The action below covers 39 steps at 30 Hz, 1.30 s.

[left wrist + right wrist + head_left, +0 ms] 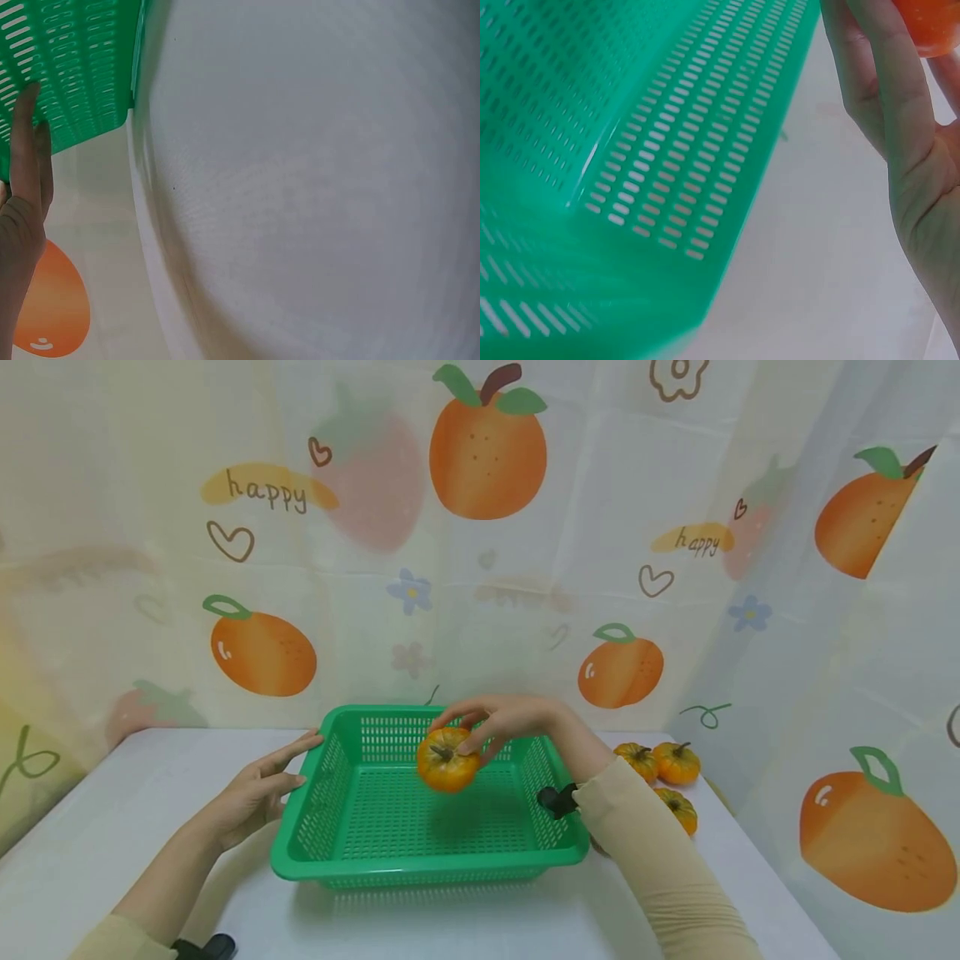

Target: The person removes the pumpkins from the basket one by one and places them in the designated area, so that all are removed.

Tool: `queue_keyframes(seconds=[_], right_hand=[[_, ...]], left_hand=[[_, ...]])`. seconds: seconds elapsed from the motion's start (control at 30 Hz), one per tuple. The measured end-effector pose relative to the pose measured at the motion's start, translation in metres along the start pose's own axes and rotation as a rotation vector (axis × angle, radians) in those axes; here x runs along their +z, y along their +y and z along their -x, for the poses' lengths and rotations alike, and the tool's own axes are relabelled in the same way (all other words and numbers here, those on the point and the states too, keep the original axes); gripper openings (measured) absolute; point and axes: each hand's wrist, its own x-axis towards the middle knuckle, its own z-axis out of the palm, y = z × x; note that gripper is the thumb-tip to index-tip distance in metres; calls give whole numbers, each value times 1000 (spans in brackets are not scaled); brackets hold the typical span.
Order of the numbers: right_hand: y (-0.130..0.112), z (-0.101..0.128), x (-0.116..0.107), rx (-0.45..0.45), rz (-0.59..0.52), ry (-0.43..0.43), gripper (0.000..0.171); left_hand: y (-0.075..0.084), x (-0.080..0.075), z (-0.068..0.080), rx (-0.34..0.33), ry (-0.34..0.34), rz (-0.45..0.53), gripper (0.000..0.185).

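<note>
A small orange pumpkin (pixel 447 760) with a dark stem hangs above the floor of a green plastic basket (pixel 431 866). My right hand (pixel 504 724) grips it from behind and the right, with fingers and thumb around its side. In the right wrist view, part of the orange pumpkin (pixel 932 26) shows at the top corner beside the hand (pixel 911 127). My left hand (pixel 261 789) touches the basket's left side, fingertips near the rim. The left wrist view shows its straight fingers (pixel 26 150) against the slotted outer wall (pixel 71 67).
Several more small pumpkins (pixel 677 764) sit on the white table (pixel 225 918) to the right of the basket, partly behind my right forearm. A fruit-printed curtain (pixel 487 568) hangs behind the table and along its right side.
</note>
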Motion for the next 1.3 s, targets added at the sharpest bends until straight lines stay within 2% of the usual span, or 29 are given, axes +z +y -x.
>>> queue_keyframes(seconds=[0.37,0.5,1.03,1.3], right_hand=[[14,24,-13,-7,-40,55,48],[20,34,-17,-16,-25,74,48],[40,70,-26,38,-64,179,48],[51,86,-32,17,-69,221,46]], left_hand=[[-3,-2,1,-17,14,-17,59],[-2,-2,1,-14,11,-6,59],[0,1,0,-25,18,5,59],[0,0,-1,-13,7,3,59]])
